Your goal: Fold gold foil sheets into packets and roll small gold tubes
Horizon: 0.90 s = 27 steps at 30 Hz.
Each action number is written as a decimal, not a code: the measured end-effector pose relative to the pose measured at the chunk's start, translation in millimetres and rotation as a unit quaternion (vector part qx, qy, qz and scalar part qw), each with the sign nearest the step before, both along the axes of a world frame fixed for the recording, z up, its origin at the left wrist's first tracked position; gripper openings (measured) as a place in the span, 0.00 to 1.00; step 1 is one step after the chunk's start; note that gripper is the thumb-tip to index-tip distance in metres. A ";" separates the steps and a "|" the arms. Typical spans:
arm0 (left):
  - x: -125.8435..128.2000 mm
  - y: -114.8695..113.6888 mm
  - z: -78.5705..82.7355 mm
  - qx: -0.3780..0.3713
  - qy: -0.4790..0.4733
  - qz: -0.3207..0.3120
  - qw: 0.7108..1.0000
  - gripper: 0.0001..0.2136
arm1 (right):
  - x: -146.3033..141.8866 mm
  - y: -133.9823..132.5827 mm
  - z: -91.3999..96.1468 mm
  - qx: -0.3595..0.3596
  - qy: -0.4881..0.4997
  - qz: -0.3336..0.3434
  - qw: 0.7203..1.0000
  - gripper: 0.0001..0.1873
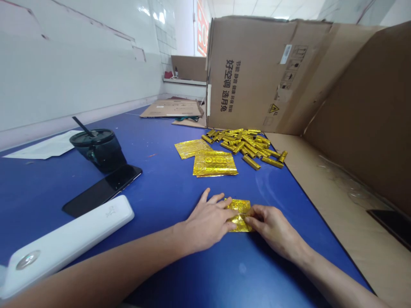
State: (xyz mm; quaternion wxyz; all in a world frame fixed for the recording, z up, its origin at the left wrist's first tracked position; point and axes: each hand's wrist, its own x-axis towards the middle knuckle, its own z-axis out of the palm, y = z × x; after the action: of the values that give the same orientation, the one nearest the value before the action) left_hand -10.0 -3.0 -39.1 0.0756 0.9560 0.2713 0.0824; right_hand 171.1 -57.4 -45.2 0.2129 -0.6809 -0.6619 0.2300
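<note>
A small sheet of gold foil paper (240,205) lies on the blue tabletop between my hands, with a line or fold across its middle. My left hand (210,218) rests palm down with fingers spread, its fingertips pressing the sheet's left side. At the right edge, my right hand (269,224) pinches the paper between thumb and forefinger. Beyond them lie a stack of flat gold foil sheets (215,164) and another flat foil sheet (191,148) partly beneath it. Behind to the right is a heap of rolled gold foil tubes (248,143).
To the left are a dark cup with a straw (101,149), a black phone (102,190) and a long white device (69,244). A large cardboard box (253,77) stands behind the heap and along the right. Flat cardboard (173,108) lies at the back.
</note>
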 end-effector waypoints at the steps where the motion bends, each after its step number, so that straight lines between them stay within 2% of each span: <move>1: 0.0 -0.1 0.3 -0.002 0.000 0.000 1.000 0.14 | -0.4 -0.2 0.5 -0.001 -0.006 0.000 1.000 0.08; 8: -0.4 0.4 -2.0 0.005 -0.014 -0.007 1.000 0.25 | -3.0 -2.5 5.4 0.000 -0.007 0.004 1.000 0.07; 12: 2.2 0.6 -2.1 0.013 -0.023 0.004 1.000 0.27 | -4.0 -2.4 7.7 0.001 0.000 0.005 1.000 0.07; 18: 2.0 -1.7 -1.2 0.026 -0.006 0.011 1.000 0.18 | -3.4 -2.7 7.3 -0.001 0.007 0.006 1.000 0.06; 23: 0.7 -2.8 -5.0 0.066 0.026 -0.015 0.997 0.18 | -3.6 -1.8 8.5 -0.008 0.020 0.002 1.000 0.04; 27: 2.1 -2.6 -6.3 0.095 0.033 -0.019 0.995 0.17 | -5.3 -6.2 9.2 0.003 -0.016 -0.001 1.000 0.05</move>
State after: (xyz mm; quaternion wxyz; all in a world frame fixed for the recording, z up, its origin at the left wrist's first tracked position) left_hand -7.9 -5.6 -45.4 -0.0234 0.9659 0.2467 0.0750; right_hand 165.7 -63.6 -35.9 0.2043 -0.6846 -0.6653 0.2168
